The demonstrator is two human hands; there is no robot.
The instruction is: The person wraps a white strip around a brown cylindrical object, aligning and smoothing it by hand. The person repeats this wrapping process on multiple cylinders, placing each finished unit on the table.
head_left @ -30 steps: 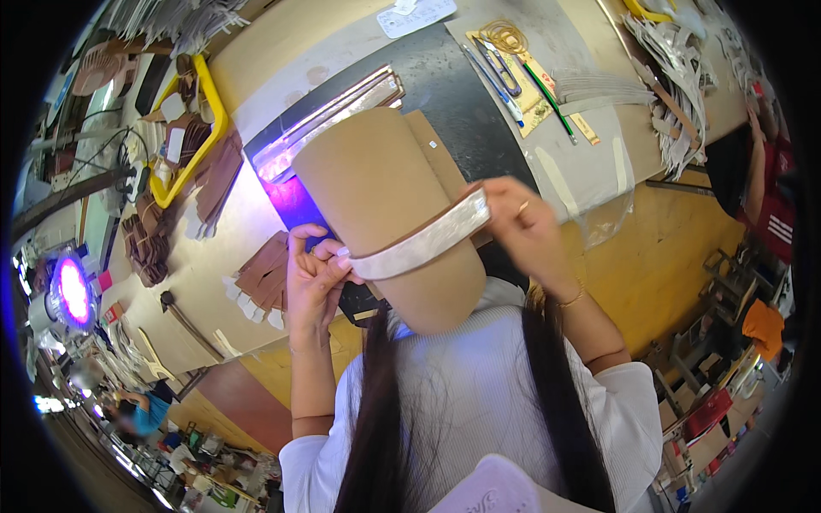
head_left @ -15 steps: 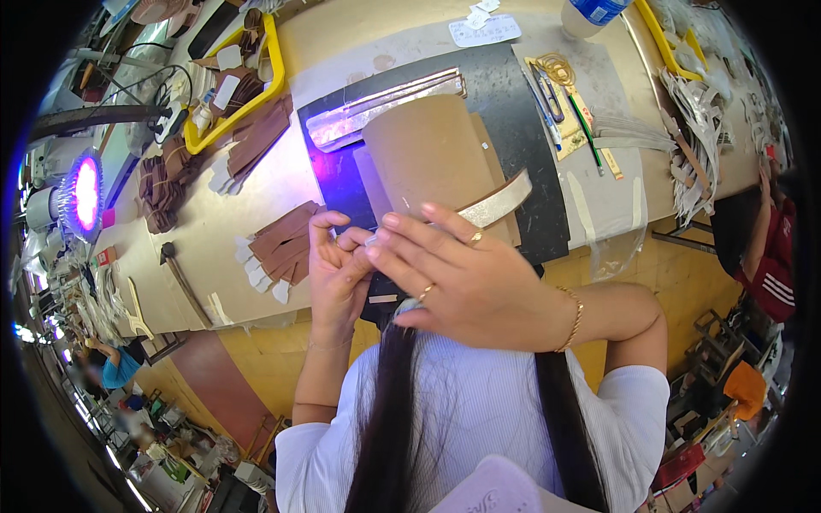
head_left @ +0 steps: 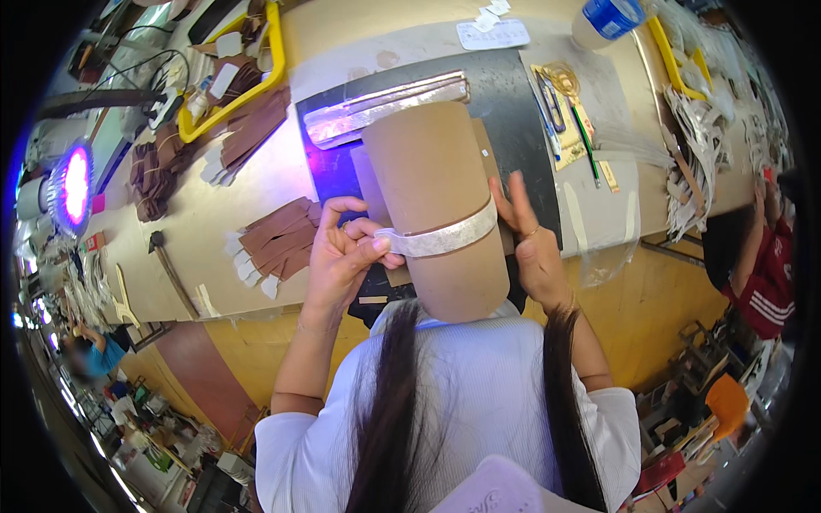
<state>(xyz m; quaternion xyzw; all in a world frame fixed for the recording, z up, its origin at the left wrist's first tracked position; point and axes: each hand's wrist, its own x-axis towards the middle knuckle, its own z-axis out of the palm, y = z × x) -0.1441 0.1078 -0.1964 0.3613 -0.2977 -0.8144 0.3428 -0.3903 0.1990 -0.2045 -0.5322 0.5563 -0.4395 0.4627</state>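
Note:
A large tan sheet (head_left: 428, 167), curved like a wide tube, rises from the black mat on the table and bulges toward me. Across its lower part runs a whitish, shiny strip (head_left: 449, 237), lying against the curve. My left hand (head_left: 346, 256) pinches the strip's left end between thumb and fingers, at the sheet's left edge. Beside the right edge, close to the strip's other side, my right hand (head_left: 537, 256) has its fingers stretched and apart. Whether it touches the sheet, I cannot tell.
Silvery strips (head_left: 385, 107) lie behind the sheet on the black mat (head_left: 526, 111). Brown strap pieces (head_left: 278, 244), a hammer (head_left: 171, 274) and a lit lamp (head_left: 77, 184) are left. Right are pencils (head_left: 587, 141), a tub (head_left: 607, 21) and white strips (head_left: 688, 162).
My right hand has moved from beside my left hand to the sheet's right side. The strip, formerly sticking out right, now lies across the sheet. My left hand keeps its pinch.

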